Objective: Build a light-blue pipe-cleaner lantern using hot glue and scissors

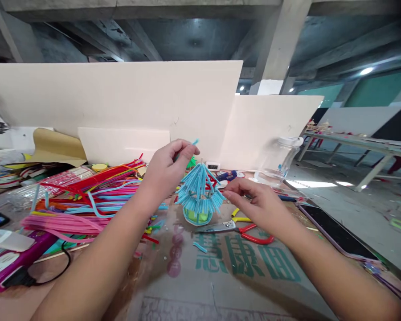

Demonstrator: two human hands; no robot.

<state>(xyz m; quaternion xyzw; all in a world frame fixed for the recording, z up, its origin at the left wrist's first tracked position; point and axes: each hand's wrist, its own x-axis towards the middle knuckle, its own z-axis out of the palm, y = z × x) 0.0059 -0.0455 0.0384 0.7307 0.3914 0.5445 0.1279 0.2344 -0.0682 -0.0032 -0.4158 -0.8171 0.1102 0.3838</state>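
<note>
A small tiered pavilion (200, 189) made of light-blue pipe cleaners stands upright on the cardboard, with a green patch in its base. Above its peak on the left, my left hand (173, 158) pinches a short blue pipe cleaner piece (195, 142) between thumb and fingers. My right hand (250, 198) is beside the pavilion's right eave, fingers curled with thumb and index close together; whether anything is between them is too small to make out. Scissors (227, 226) with a red handle lie just in front, near a loose blue snippet (199, 247).
Bundled colourful pipe cleaners (96, 196) cover the left side, near a purple power strip (23, 258). A phone (336, 229) lies at right, behind it a clear plastic jug (277, 160). White boards (120, 98) stand along the back. A small digital clock (212, 166) sits behind the pavilion.
</note>
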